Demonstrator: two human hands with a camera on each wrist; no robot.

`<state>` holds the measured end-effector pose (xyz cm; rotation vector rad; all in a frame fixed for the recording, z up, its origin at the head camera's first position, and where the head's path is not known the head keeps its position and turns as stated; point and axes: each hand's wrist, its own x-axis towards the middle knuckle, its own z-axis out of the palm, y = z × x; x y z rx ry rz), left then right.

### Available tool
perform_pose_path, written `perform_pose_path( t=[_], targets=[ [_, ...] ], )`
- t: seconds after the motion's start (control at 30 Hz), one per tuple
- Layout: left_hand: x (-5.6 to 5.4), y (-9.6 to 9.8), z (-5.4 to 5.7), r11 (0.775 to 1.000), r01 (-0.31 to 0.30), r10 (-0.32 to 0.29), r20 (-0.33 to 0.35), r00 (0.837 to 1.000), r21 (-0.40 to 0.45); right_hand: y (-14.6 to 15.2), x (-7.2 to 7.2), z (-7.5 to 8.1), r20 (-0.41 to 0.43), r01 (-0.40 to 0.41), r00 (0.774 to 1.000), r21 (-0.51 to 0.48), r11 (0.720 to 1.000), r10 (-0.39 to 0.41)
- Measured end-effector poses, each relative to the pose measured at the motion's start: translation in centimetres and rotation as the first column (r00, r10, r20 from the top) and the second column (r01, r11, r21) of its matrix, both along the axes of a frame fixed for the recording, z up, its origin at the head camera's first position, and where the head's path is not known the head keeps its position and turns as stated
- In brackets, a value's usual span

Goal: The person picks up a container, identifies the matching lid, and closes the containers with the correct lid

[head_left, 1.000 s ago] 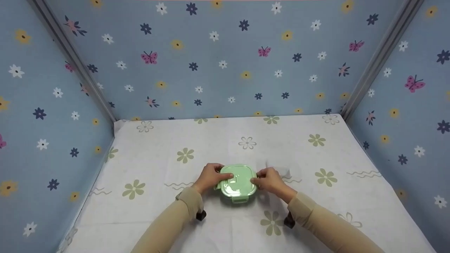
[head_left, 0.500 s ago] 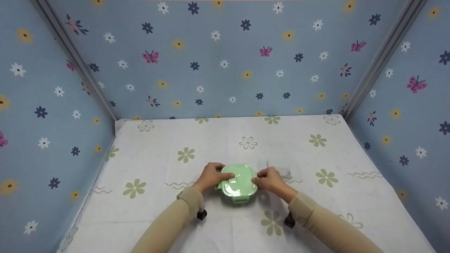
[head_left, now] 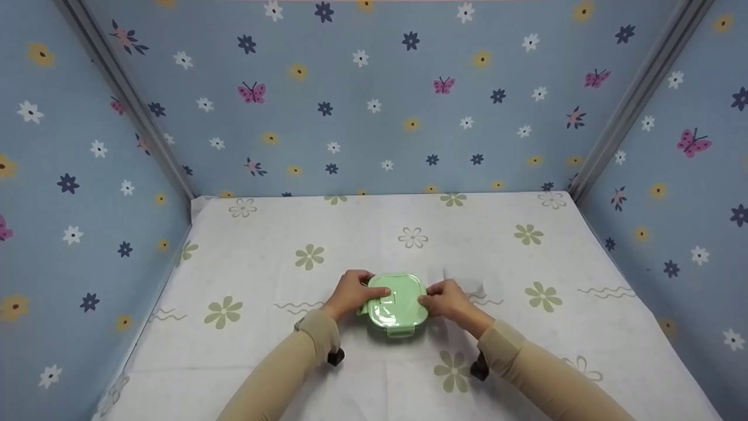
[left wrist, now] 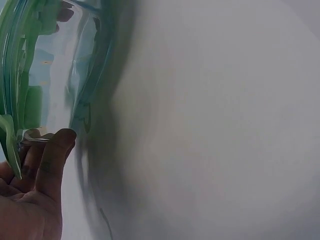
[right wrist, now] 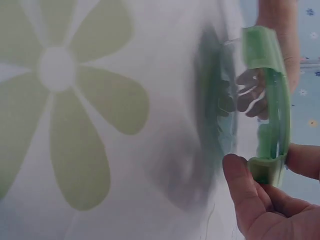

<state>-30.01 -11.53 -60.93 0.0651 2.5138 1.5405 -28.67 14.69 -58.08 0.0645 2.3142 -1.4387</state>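
Observation:
A food container with a light green lid [head_left: 399, 304] and a clear body [right wrist: 229, 100] is held between both hands, close over the table. My left hand [head_left: 350, 295] grips its left side, thumb on top of the lid and fingers under the edge. At that side a green latch [left wrist: 9, 145] sticks outward in the left wrist view. My right hand [head_left: 450, 301] pinches the right side, with thumb and fingers about the green latch [right wrist: 267, 170] there. The front latch [head_left: 400, 332] lies folded down against the body.
A white cloth with green flowers [head_left: 310, 257] covers the table. Just beyond the right hand lies a pale, see-through patch [head_left: 466, 285]. Blue flowered walls [head_left: 374, 88] rise at the back and both sides. Dark wrist devices [head_left: 480, 368] hang under the sleeves.

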Motion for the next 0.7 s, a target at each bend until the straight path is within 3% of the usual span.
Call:
perform_pose_path(
  t=[0.43, 0.7],
  targets=[
    [-0.23, 0.07, -0.01, 1.000, 0.014, -0.012, 0.064, 0.998, -0.025, -0.05, 0.10, -0.12, -0.007, -0.024, 1.000, 0.017, 1.000, 0.024],
    [-0.12, -0.12, 0.20, 1.000, 0.027, -0.027, 0.034, 0.999, 0.000, -0.51, -0.01, 0.15, -0.046, -0.019, 0.999, 0.037, 0.999, 0.021]
  ],
)
